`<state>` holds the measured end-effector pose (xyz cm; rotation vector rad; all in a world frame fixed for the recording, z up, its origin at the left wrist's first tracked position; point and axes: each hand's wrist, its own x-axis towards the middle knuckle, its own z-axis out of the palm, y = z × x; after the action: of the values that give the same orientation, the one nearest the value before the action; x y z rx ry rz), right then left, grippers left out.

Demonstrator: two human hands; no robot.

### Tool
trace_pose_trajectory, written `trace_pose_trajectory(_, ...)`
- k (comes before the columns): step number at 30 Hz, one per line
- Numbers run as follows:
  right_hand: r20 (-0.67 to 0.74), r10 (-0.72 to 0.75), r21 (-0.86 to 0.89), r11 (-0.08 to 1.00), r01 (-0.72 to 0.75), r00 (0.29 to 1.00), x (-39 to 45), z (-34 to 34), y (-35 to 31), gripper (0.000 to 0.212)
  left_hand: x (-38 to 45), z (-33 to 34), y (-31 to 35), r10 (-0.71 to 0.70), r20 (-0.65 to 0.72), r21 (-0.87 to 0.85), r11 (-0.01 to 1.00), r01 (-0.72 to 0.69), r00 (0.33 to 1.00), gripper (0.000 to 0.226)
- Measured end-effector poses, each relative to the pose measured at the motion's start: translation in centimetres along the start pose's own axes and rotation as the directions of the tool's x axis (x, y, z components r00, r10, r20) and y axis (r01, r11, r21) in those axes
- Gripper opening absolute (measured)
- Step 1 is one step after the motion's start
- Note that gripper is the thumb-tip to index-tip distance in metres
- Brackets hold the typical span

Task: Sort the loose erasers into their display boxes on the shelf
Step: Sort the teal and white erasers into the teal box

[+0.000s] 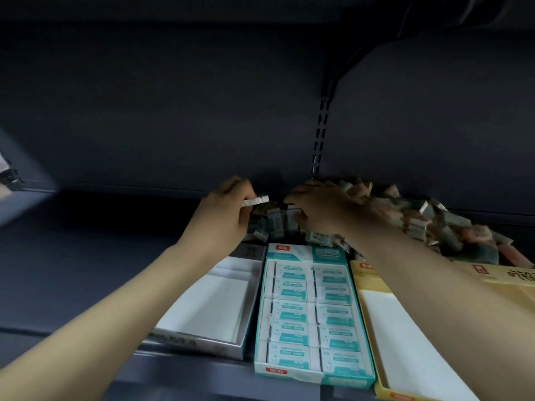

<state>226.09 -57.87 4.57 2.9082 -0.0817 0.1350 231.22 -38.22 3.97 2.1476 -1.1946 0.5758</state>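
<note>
Dark shelf [86,256], three display boxes side by side at the front edge, all open-topped.

Left: white box [208,308] with teal side wall, holds nothing visible, just bare white floor. The left forearm crosses over its back left corner.

Left hand [225,215] is behind that box, fingers curled, pinching one wrapped eraser [256,201] between thumb and fingers; the eraser sticks out to the right, held off the shelf.

Middle: teal box [311,371], packed full. Two columns of wrapped white-and-teal erasers [289,331], lying flat and touching; teal flap standing at the back.

Right hand [321,206] is behind the teal box, palm down, fingers bent into the loose eraser pile [434,224]. Cannot tell whether it has hold of anything; the fingertips are hidden among the erasers.

The pile runs along the back of the shelf from between the two hands out to the right, mixed wrappers, grey and pinkish, heaped against the back panel.

Right: yellow box [373,337], white floor showing, no erasers seen in it; the right forearm covers much of it. Yellow flap with print at its back.
</note>
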Motion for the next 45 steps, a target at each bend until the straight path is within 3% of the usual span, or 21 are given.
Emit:
trace_pose_trajectory(3, 0.047, 0.036, -0.036, 0.999, -0.034, 0.998, 1.1, 0.4, -0.6, 0.053, -0.6, -0.7, -0.4, 0.017, 0.004, 0.046, 0.999, -0.017, 1.0, 0.011)
trace_pose_trajectory(10, 0.087, 0.076, -0.084, 0.994, -0.069, 0.993, 1.5, 0.7, -0.9, 0.045, -1.2, -1.1, -0.6, 0.001, -0.018, 0.053, 0.999, 0.0, 1.0, 0.011)
trace_pose_trajectory(13, 0.03, 0.09, 0.041, 0.995, -0.091, 0.996, 1.2, 0.9, -1.1, 0.045, -1.5, -0.6, -0.3, -0.014, -0.007, 0.056, 0.998, 0.014, 1.0, 0.009)
trace_pose_trajectory(16, -0.086, 0.117, 0.29, 0.953, -0.088, 0.989, 0.4, 0.9, -1.0, 0.049, -2.0, 0.0, 0.3, -0.033, 0.016, 0.04, 0.999, 0.032, 0.999, 0.01)
trace_pose_trajectory(21, -0.182, 0.278, 0.714, 0.697, -0.068, 0.943, -1.9, 0.5, -0.3, 0.046, -1.9, 0.4, 2.0, -0.098, -0.007, 0.008, 0.995, 0.098, 0.995, 0.016)
trace_pose_trajectory(23, -0.188, 0.31, 0.744, 0.664, -0.071, 0.932, -3.2, -0.3, -0.2, 0.04, -1.8, 0.5, 2.7, -0.143, -0.036, -0.016, 0.99, 0.142, 0.989, 0.021)
trace_pose_trajectory(29, -0.217, 0.303, 0.67, 0.737, -0.084, 0.928, -6.9, -2.3, -0.3, 0.012, -2.1, 0.9, 4.1, -0.16, -0.054, -0.112, 0.982, 0.153, 0.986, 0.021)
trace_pose_trajectory(32, -0.172, 0.282, 0.694, 0.715, -0.087, 0.944, -8.4, -2.8, -0.5, 0.02, -2.3, 0.9, 4.1, -0.147, -0.026, -0.185, 0.973, 0.14, 0.989, 0.021)
trace_pose_trajectory(35, -0.118, 0.264, 0.775, 0.627, -0.077, 0.957, -9.3, -2.5, -0.8, 0.035, -2.8, 0.9, 4.3, -0.173, -0.031, -0.275, 0.948, 0.158, 0.984, 0.031)
trace_pose_trajectory(38, -0.026, 0.252, 0.91, 0.407, -0.082, 0.967, -9.8, -1.8, -1.1, 0.035, -3.4, 0.6, 4.9, -0.285, 0.01, -0.412, 0.872, 0.264, 0.958, 0.039)
trace_pose_trajectory(42, 0.026, 0.218, 0.918, 0.382, -0.11, 0.976, -10.4, -1.5, -0.9, 0.023, -4.2, 1.1, 5.1, -0.372, 0.098, -0.544, 0.757, 0.363, 0.923, 0.043)
trace_pose_trajectory(45, 0.041, 0.234, 0.965, 0.243, -0.099, 0.971, -10.5, -1.2, -1.1, 0.02, -4.5, 1.5, 5.0, -0.428, 0.144, -0.592, 0.685, 0.425, 0.892, 0.044)
